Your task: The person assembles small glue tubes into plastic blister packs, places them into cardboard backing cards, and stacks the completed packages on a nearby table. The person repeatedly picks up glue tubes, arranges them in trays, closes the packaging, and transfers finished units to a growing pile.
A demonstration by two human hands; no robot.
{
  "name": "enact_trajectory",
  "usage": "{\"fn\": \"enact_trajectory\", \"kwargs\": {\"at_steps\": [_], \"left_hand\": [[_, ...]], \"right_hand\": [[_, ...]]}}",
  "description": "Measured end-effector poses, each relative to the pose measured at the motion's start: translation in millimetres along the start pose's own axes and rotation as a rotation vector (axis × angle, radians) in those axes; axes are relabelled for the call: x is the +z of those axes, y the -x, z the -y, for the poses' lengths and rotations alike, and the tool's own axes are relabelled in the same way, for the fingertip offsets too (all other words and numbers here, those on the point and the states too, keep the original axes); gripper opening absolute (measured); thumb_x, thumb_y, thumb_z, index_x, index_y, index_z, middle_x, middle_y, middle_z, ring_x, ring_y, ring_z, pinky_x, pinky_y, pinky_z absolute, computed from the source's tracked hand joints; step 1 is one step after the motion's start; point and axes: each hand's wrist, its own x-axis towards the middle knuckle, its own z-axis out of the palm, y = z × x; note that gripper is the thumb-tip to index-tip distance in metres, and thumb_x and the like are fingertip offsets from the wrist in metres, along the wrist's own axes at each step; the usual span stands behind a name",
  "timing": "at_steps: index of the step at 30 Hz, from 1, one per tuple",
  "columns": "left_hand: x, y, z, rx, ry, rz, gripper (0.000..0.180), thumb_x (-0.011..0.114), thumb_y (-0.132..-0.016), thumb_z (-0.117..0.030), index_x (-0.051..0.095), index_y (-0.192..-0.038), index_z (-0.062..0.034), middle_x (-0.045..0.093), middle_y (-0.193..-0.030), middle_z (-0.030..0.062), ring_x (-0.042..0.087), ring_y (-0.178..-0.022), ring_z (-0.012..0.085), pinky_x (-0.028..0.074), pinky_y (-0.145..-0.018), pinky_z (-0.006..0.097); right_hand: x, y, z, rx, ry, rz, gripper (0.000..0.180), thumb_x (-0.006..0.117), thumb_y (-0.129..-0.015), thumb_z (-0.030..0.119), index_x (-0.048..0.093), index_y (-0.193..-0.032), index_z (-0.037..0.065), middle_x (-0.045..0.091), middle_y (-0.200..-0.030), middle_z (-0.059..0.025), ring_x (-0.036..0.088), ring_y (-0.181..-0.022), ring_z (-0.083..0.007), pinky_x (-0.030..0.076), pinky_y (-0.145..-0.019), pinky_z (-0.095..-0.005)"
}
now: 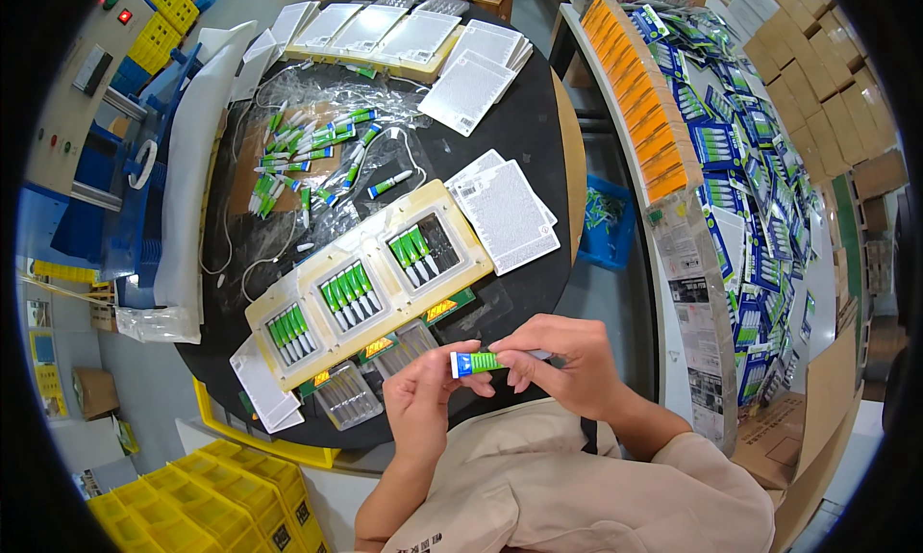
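Observation:
A small green and blue squeeze tube with a white flat end is held crosswise between my two hands, close in front of my body. My right hand pinches it near its pointed end. At the flat end, the curled fingers of my left hand close around it. Just beyond them is a cream-coloured frame tray with three windows. Green-and-white tubes stand in rows in the left and middle windows. In the right window, tubes take up the left part, with dark space beside them.
Loose tubes lie heaped on the black round table. Printed cards and clear blister trays surround the frame tray. To the right, a side table carries many packed tubes and an orange row of boxes. Yellow crates stand lower left.

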Motion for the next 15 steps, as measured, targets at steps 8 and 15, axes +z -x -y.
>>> {"fn": "enact_trajectory", "kwargs": {"at_steps": [8,15], "left_hand": [[4.6,2.8,-7.5,-0.001,0.047,0.014,0.051,0.036,-0.110,-0.026,0.061,-0.123,0.0162,0.072,-0.098,0.0220,0.072,-0.082,0.0269,0.060,-0.079,0.038],[13.6,2.1,-9.5,-0.013,-0.027,-0.070,0.055,0.039,-0.108,-0.032,0.064,-0.116,0.0164,0.071,-0.087,0.0211,0.070,-0.073,0.0279,0.058,-0.070,0.035]], "right_hand": [[-3.6,0.8,0.2,0.007,-0.053,0.008,0.014,0.071,-0.091,-0.004,0.074,-0.104,-0.005,0.071,-0.089,-0.0129,0.070,-0.068,-0.0130,0.058,-0.057,-0.0238],[-4.3,1.3,-0.4,0.018,-0.092,-0.015,0.015,0.071,-0.090,-0.004,0.074,-0.104,-0.003,0.070,-0.090,-0.0112,0.069,-0.069,-0.0117,0.058,-0.058,-0.0238]]}}
